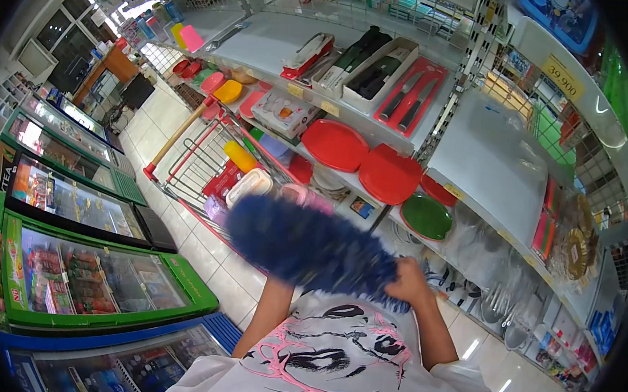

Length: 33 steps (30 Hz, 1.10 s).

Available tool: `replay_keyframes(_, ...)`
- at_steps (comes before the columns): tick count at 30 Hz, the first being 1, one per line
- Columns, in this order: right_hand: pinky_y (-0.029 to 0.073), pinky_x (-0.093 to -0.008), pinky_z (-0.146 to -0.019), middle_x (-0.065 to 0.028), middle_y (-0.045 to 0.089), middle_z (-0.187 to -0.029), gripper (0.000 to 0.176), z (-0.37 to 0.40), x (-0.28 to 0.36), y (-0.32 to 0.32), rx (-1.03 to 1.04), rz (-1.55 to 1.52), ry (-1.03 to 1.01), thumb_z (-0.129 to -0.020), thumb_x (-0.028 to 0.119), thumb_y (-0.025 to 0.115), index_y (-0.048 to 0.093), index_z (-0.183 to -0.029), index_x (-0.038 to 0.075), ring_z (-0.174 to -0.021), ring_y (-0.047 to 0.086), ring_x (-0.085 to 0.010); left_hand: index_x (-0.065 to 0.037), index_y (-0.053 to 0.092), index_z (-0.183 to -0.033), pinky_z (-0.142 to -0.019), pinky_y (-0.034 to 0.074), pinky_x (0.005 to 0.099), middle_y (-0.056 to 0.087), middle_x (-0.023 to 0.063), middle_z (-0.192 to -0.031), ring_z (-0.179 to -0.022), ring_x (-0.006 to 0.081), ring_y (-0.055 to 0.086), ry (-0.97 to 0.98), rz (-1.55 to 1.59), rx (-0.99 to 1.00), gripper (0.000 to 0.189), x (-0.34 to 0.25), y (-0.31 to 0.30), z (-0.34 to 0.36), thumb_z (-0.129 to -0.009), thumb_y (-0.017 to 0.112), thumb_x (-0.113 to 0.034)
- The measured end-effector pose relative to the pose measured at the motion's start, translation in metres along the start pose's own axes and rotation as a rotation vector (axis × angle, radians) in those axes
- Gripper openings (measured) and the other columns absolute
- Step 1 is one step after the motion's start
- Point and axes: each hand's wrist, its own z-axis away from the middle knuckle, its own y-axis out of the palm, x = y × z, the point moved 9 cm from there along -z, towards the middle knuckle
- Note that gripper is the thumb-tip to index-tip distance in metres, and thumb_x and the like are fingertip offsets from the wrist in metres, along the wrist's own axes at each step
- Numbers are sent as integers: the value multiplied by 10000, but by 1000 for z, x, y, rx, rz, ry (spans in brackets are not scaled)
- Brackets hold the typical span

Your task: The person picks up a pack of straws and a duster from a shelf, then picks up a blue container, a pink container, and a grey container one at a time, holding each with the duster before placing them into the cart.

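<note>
A fluffy dark blue duster [310, 250], slightly smeared by motion, stretches across the front of my body. My right hand [408, 281] is closed around its right end. My left forearm [268, 309] rises to the duster's underside, where the duster hides the hand and its fingers. Beyond the duster, red plates [388, 173] and a green plate [427, 217] sit on a lower shelf.
A shopping cart [185, 159] with goods stands ahead on the left. Shelves [487, 161] with knife sets [410, 97] and boxes run along the right. Glass-topped freezers [97, 275] line the left side of the tiled aisle [211, 262].
</note>
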Motion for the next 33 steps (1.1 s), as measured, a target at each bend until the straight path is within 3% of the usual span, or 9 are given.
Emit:
replay_keyframes(1, 476, -406, -583, -185, 594, -724, 235, 0, 29, 3, 44, 21, -200, -549, 157, 680, 582, -662, -23, -661, 609, -359, -121, 515, -1265, -991, 411, 527, 576, 106, -1216, -1146, 327, 520, -14, 9, 16, 576, 4, -1, -3, -821, 536, -487)
replay_keyframes(9, 410, -445, -510, -190, 528, -629, 229, -19, -1, -19, -235, -6, -164, -503, 134, 625, 515, -613, -34, -563, 518, -400, -130, 532, -1209, -920, 476, 442, 602, 88, -1147, -1038, 270, 579, -52, 108, 118, 494, 7, -10, -7, -815, 558, -425)
replay_keyframes(13, 459, -399, -604, -218, 582, -696, 215, -12, -72, -44, -534, 55, 311, -587, 92, 622, 575, -735, -58, -654, 595, -345, -122, 523, -1233, -935, 479, 427, 605, 92, -1156, -1052, 265, 587, -35, 131, 102, 516, 5, 40, 27, -805, 570, -406)
replay_keyframes(17, 453, -324, -874, -119, 669, -1018, 271, -14, -76, -42, -398, -500, 238, -712, -27, 583, 616, -980, -45, -963, 603, -174, -64, 461, -1314, -1032, 382, 523, 545, 163, -1259, -1162, 314, 522, -49, 224, 302, 621, -4, 50, 27, -809, 527, -421)
replay_keyframes(21, 455, -360, -751, -241, 570, -1007, 340, -5, -59, 0, -18, -194, -4, -576, 104, 667, 583, -868, -49, -867, 577, -309, -28, 457, -1310, -987, 437, 507, 561, 189, -1230, -1112, 321, 562, -73, 234, 357, 611, -6, 46, 22, -799, 544, -351)
replay_keyframes(23, 441, -369, -654, -214, 551, -794, 296, -8, -46, 2, 7, -95, -119, -551, 126, 660, 552, -759, -53, -714, 556, -303, -20, 456, -1308, -965, 459, 496, 569, 193, -1218, -1091, 321, 577, -125, 243, 406, 600, -4, 38, 20, -799, 547, -324)
replay_keyframes(25, 425, -387, -585, -198, 517, -642, 242, -26, -7, -22, 135, -26, 177, -570, 113, 630, 526, -694, -66, -601, 533, -294, -11, 456, -1306, -944, 480, 486, 578, 197, -1206, -1070, 321, 593, -182, 249, 453, 590, -3, 29, 20, -799, 550, -298)
replay_keyframes(29, 455, -384, -605, -224, 598, -689, 244, -52, -48, -46, -370, -241, 207, -661, 120, 672, 602, -783, -80, -617, 585, -283, 2, 455, -1304, -911, 513, 470, 590, 203, -1188, -1039, 321, 616, -270, 270, 524, 575, 7, 28, 26, -800, 555, -257)
replay_keyframes(33, 465, -365, -699, -180, 632, -787, 267, -26, -47, -38, -289, -501, 324, -666, 135, 721, 626, -838, -46, -715, 599, -276, 32, 474, -1261, -840, 556, 453, 597, 226, -1161, -1003, 322, 634, -154, 299, 430, 527, -1, 21, 17, -805, 551, -220)
